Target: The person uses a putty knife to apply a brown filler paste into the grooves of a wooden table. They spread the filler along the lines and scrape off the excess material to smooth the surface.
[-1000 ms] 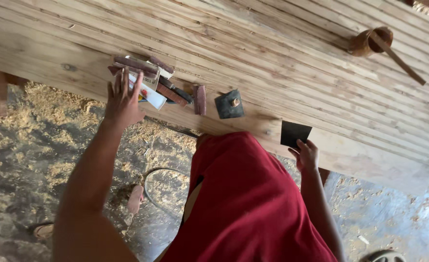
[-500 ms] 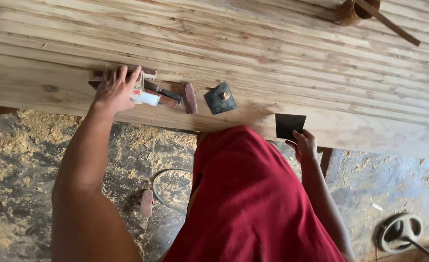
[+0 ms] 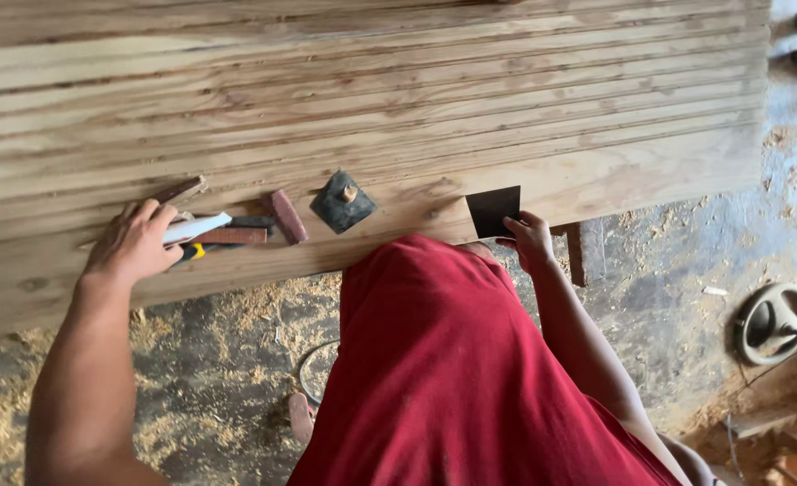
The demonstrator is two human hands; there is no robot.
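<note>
1. Wooden ribbed panel top point(image 3: 398, 99) in the head view: left hand point(image 3: 133, 245) is half curled over a white-handled tool point(image 3: 199, 228) among small wooden blocks point(image 3: 286, 216)
2. Right hand point(image 3: 529, 241) pinches a dark square sanding sheet point(image 3: 493, 210) at the panel's near edge; best pressed flat, stroked along the grain

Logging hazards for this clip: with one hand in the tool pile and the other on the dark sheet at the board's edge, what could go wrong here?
The left hand rests on a loose pile of tools near the board's edge; a nudge could knock some off. The right hand pinches only a corner of the dark sheet, so it might slip. The sawdust on the floor could be slippery underfoot.
</note>
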